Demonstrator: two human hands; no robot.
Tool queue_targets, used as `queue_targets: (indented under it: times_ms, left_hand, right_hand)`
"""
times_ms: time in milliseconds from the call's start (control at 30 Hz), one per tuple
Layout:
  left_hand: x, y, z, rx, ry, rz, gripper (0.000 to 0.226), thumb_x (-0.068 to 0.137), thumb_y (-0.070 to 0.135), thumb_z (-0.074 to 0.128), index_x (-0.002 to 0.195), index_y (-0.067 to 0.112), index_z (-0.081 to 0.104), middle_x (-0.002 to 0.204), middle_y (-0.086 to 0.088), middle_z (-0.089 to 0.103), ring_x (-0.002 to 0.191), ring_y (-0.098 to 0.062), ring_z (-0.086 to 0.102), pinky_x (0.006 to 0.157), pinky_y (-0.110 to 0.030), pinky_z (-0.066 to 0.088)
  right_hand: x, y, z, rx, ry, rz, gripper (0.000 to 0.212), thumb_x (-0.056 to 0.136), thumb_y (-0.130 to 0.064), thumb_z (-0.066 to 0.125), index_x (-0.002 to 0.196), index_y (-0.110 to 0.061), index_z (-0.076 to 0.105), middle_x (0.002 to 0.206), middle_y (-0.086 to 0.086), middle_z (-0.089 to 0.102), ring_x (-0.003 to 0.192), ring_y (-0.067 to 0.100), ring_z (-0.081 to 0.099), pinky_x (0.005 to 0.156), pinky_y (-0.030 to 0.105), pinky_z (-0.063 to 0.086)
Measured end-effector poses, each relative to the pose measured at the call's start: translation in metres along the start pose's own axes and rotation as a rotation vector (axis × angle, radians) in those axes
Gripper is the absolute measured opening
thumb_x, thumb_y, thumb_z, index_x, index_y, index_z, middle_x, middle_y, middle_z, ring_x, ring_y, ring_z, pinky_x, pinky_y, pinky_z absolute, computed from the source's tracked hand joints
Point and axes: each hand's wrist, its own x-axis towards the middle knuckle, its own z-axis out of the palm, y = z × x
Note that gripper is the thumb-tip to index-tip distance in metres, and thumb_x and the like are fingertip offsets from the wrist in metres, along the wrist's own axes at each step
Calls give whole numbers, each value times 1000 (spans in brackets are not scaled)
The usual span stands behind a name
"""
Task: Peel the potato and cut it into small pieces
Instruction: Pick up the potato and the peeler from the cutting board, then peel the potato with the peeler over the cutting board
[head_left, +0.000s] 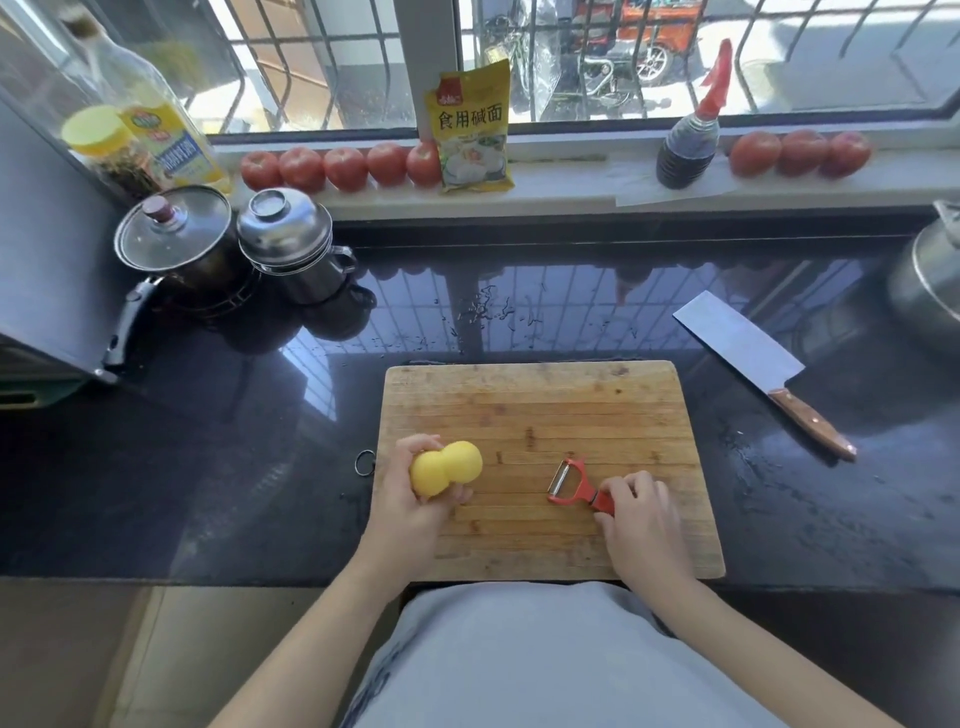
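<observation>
A sunlit kitchen window with bars runs along the far side, its sill lined with tomatoes (343, 167), a yellow packet (471, 130) and a dark sauce bottle (688, 150). Below it the glossy black desk (234, 467) carries a wooden cutting board (545, 410) at the centre. Pots (283, 239) stand at ten o'clock from the board and a cleaver (748, 358) lies on the desk at two o'clock, well apart from both hands.

The potato (445, 474) looks smooth and bright yellow, so it seems already peeled on the side that shows. It sits at the board's eight o'clock corner, held in the left hand (410, 499), whose fingers curl round its near end from below while the far lobe pokes free toward twelve o'clock. The right hand (641, 512) pinches the handle of the red peeler (571, 483); the peeler's head points to ten o'clock and appears to rest on or just above the board, apart from the potato at its nine o'clock.

Risks from here, as I judge them: the potato is likely wet and slick, and its waisted, two-lobed shape may roll on the board when cut, so a slip toward the holding fingers is possible. Water beads on the desk near the cleaver could make its wooden handle slippery to pick up. The far side of the potato is hidden, so leftover skin there might be missed.
</observation>
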Motion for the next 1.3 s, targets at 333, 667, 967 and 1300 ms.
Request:
queue_targets:
  times_ms: [333,667,967,1300]
  left_hand:
    - [2,18,-1,-10,-138,-74,60,85,15,82,130,39,51,137,16,50,115,-11,61,97,-40,58]
    - [0,15,-4,283,-137,283,70,76,23,84,133,38,47,142,25,45,137,-3,44,110,-13,36]
    - [-2,31,12,119,-254,-45,80,71,17,94,129,52,51,130,32,49,120,3,54,95,-14,49]
    - [3,34,25,-558,-390,-364,43,99,17,60,142,19,54,129,-13,64,107,-26,65,93,-39,55]
  right_hand:
    - [2,2,-20,225,-101,35,21,99,-17,57,119,-25,54,105,-12,53,102,12,50,84,29,42]
    - [9,-2,-51,250,-136,-185,32,103,-39,36,82,-28,57,79,-12,56,81,6,50,74,34,37]
    - [18,-44,-96,19,215,-551,43,103,-41,36,70,-21,54,67,-11,50,70,16,45,79,35,38]
    - [25,-71,-114,-184,292,-837,32,102,-34,45,76,-20,59,73,-7,54,73,19,44,86,39,41]
